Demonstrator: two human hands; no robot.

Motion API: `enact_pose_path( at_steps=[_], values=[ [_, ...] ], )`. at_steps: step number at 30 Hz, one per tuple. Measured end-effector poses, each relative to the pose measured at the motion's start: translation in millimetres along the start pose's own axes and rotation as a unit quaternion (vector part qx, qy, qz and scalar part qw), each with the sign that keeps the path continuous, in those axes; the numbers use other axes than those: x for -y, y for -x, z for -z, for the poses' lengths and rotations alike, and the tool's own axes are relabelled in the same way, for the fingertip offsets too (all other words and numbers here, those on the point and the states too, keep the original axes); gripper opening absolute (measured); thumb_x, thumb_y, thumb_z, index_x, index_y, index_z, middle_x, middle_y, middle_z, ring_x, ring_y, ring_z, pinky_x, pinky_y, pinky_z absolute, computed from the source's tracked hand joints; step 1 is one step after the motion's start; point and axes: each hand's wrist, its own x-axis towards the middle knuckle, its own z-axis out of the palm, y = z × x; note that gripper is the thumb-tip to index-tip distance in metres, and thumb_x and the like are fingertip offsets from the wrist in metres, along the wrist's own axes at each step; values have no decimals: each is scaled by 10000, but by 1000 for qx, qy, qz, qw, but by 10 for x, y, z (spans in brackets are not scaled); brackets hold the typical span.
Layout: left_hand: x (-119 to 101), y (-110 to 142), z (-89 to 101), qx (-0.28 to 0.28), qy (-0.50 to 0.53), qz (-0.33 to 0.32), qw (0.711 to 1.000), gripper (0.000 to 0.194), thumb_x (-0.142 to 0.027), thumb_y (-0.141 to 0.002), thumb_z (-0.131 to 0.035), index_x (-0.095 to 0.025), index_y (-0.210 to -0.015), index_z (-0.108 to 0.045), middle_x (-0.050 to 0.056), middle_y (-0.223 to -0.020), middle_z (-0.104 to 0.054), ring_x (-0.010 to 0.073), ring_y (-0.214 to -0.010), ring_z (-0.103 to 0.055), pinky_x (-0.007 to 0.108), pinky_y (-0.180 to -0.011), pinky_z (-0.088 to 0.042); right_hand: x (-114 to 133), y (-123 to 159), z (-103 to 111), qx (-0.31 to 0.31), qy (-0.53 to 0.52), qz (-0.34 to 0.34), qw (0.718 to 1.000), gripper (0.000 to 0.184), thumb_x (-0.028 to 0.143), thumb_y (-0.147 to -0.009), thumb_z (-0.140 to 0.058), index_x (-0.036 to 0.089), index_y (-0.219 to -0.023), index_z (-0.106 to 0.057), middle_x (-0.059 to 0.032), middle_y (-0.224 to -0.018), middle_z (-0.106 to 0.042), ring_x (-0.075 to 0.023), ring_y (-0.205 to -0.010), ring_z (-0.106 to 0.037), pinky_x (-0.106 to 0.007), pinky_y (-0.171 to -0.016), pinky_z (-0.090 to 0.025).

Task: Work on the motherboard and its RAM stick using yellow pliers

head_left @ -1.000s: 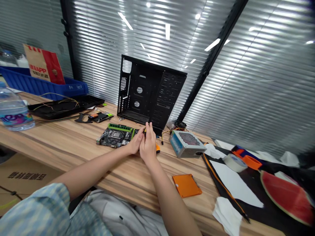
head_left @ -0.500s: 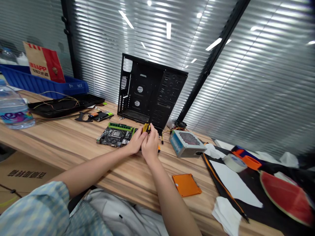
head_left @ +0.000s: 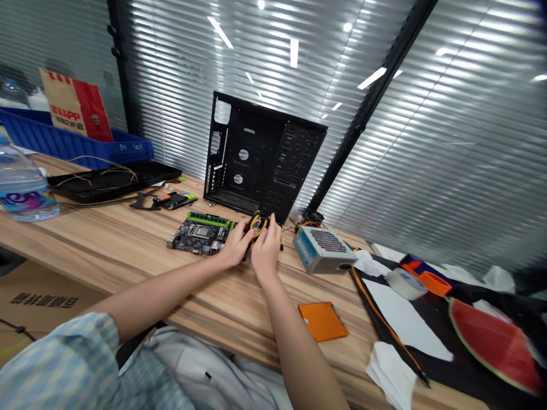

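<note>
Both my hands meet at the right end of a green-and-black motherboard [head_left: 200, 234] that lies flat on the wooden desk [head_left: 128, 250]. My left hand [head_left: 236, 246] and my right hand [head_left: 265, 250] have their fingers closed together on a small round yellow-and-black part [head_left: 257, 222], held just above the board's right edge. An open black computer case [head_left: 262, 159] stands upright right behind my hands.
A grey power supply [head_left: 323, 247] with loose cables lies right of my hands. An orange flat piece [head_left: 322, 321], white tissues [head_left: 391, 373], a tape roll [head_left: 405, 283] and a watermelon slice [head_left: 496, 341] lie further right. A water bottle [head_left: 23, 191], black tray [head_left: 111, 181] and blue bin [head_left: 81, 149] sit left.
My hands have lifted the yellow-and-black part a little and turned it, so more of it shows between my fingers. The view shifted slightly.
</note>
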Motion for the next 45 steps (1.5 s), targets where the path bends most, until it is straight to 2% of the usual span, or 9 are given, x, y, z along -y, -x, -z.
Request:
enact_pose_path(
  at_steps=[5,12,17,25,31,37,41,45],
  values=[
    [-29,8,6,1,1,21,1000,396,-486,-930,-410,-149,-1110,-515,68,-982,-641,197,-880,-590,326,-835,-449,46,18,-7,-5,10,7,1000,476,264,-978,-279,157,-1432,-374,-177,-1254,-539,-226,-1191,-534,-423,-1018,-423],
    [-71,3,0,-2,17,40,999,341,-453,-925,-416,-164,-1065,-531,64,-1016,-652,205,-939,-592,326,-859,-448,76,51,0,16,7,5,1000,517,340,-951,-396,138,-1426,-357,-192,-1308,-534,-250,-1211,-528,-427,-990,-448],
    [-57,-8,-9,-2,29,39,999,364,-463,-928,-427,-160,-1099,-532,78,-1059,-654,208,-949,-608,330,-858,-457,74,47,1,18,3,-8,1000,487,335,-958,-374,128,-1399,-378,-186,-1330,-535,-240,-1209,-534,-412,-988,-449],
    [-93,4,18,0,-33,14,999,321,-440,-940,-399,-164,-1060,-512,86,-995,-656,212,-892,-617,329,-800,-465,113,78,-10,0,21,13,1000,463,322,-968,-348,106,-1376,-389,-203,-1299,-543,-241,-1213,-527,-409,-986,-448],
    [-132,41,38,-8,-52,-26,998,296,-428,-952,-369,-175,-1049,-488,74,-930,-651,194,-804,-620,312,-742,-471,153,104,-9,-15,24,54,998,455,316,-974,-356,123,-1385,-375,-189,-1280,-553,-220,-1168,-556,-387,-971,-464],
    [-74,55,52,-39,-80,-67,994,275,-373,-964,-361,-172,-1116,-472,85,-960,-653,182,-820,-622,305,-743,-481,127,100,2,-38,15,130,991,468,313,-973,-392,166,-1415,-347,-161,-1239,-589,-208,-1116,-586,-361,-911,-496],
    [-20,11,93,-49,-89,-97,990,258,-336,-968,-356,-175,-1135,-468,62,-914,-653,156,-769,-616,281,-708,-486,119,84,20,-34,20,191,981,409,300,-969,-436,192,-1363,-429,-130,-1158,-644,-195,-998,-618,-343,-850,-504],
    [-12,-64,162,-64,-117,-144,981,256,-320,-960,-372,-172,-1118,-508,80,-989,-645,168,-878,-612,305,-790,-491,120,65,28,-28,15,209,977,339,324,-952,-496,200,-1266,-528,-102,-1047,-686,-187,-916,-626,-324,-799,-504]
  ],
)
